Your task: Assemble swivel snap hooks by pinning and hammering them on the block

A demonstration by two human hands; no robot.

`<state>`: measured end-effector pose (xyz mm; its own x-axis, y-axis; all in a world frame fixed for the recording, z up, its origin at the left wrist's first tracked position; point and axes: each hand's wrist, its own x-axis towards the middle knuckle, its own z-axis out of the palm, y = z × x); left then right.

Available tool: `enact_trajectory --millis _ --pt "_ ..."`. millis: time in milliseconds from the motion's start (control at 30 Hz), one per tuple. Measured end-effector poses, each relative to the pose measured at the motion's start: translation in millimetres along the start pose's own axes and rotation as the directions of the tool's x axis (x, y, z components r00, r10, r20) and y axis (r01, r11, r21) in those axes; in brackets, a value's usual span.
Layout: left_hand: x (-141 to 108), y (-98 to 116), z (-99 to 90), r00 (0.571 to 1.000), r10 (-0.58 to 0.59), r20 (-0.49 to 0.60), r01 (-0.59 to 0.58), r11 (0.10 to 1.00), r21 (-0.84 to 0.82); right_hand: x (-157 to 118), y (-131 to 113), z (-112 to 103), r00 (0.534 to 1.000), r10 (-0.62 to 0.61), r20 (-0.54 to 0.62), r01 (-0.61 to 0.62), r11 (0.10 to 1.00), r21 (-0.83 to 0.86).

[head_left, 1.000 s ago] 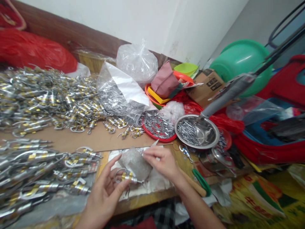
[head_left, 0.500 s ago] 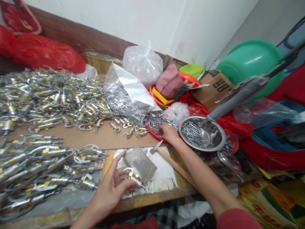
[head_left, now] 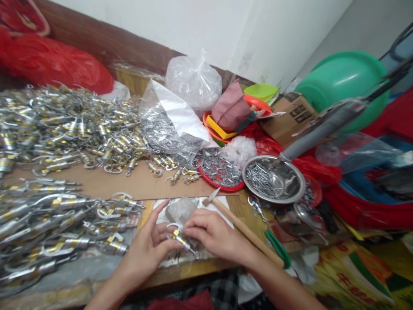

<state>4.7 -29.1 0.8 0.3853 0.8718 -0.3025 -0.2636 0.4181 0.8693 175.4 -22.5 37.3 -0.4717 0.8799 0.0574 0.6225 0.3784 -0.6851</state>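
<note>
My left hand (head_left: pixel 149 240) grips a small metal hook fitting (head_left: pixel 182 240), a silver cylinder with yellow bands, a curved hook and a thin rod end. Its index finger stretches up, away from the piece. Against the fitting's upper side, my right hand (head_left: pixel 214 232) is closed in a pinch; whatever its fingertips hold is too small to make out. Behind both hands lies a grey metal block (head_left: pixel 181 209), partly covered by the right fingers. A hammer (head_left: pixel 238 224) with a wooden handle rests under my right wrist.
Many similar fittings (head_left: pixel 74 125) are heaped at the left. A red tray of small metal parts (head_left: pixel 222 170) stands at the back, beside a steel bowl of pins (head_left: pixel 263 181). Green-handled tool (head_left: pixel 278 249) and one loose fitting (head_left: pixel 257 208) lie at the right. A grey lever arm (head_left: pixel 322 127) slants overhead.
My right hand has come back from the red tray of small parts to the fitting, fingertips pinched. My left hand keeps its hold in nearly the same place.
</note>
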Motion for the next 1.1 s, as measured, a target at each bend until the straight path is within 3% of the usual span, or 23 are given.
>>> enact_trajectory --millis 267,400,500,567,600,700,767,833,900,967,1100 --pt "1 2 0.4 0.999 0.009 0.033 -0.009 1.0 -0.017 6 -2 25 0.99 0.013 -0.138 -0.036 0.986 -0.161" --pt "1 2 1.4 1.0 0.012 0.023 -0.011 1.0 -0.022 2 -2 31 0.969 -0.005 -0.249 -0.01 0.998 -0.061" --pt "1 2 1.9 1.0 0.005 -0.001 -0.005 0.999 -0.041 -12 14 18 0.894 0.015 -0.448 0.002 0.999 0.037" --pt "1 2 2.2 1.0 -0.001 -0.023 0.0 0.998 -0.056 -26 34 2 0.823 0.079 -0.563 -0.127 0.991 -0.046" --pt "1 2 2.3 1.0 -0.003 -0.028 0.001 0.998 -0.061 -34 46 -6 0.809 0.118 -0.576 -0.231 0.965 -0.127" --pt "3 2 2.3 0.999 -0.002 -0.032 0.0 0.998 -0.064 -56 78 -20 0.856 0.295 -0.425 -0.454 0.822 -0.343" --pt "4 1 2.0 0.999 0.009 -0.037 -0.012 0.998 -0.061 -65 88 -20 0.871 0.374 -0.318 -0.479 0.79 -0.383" --pt "4 1 1.7 0.999 0.02 -0.043 -0.022 0.998 -0.051 -68 85 -18 0.876 0.39 -0.284 -0.476 0.797 -0.373" --pt "4 0 1.6 0.999 0.023 -0.046 -0.025 0.999 -0.044 -68 70 -17 0.886 0.337 -0.318 -0.438 0.832 -0.339" --pt "3 0 1.6 0.999 0.022 -0.046 -0.025 0.999 -0.047 -67 47 -18 0.919 0.211 -0.333 -0.318 0.895 -0.312" --pt "3 0 1.7 0.998 0.028 -0.047 -0.029 0.999 -0.033 -70 6 -24 0.976 -0.067 -0.209 -0.01 0.936 -0.351"
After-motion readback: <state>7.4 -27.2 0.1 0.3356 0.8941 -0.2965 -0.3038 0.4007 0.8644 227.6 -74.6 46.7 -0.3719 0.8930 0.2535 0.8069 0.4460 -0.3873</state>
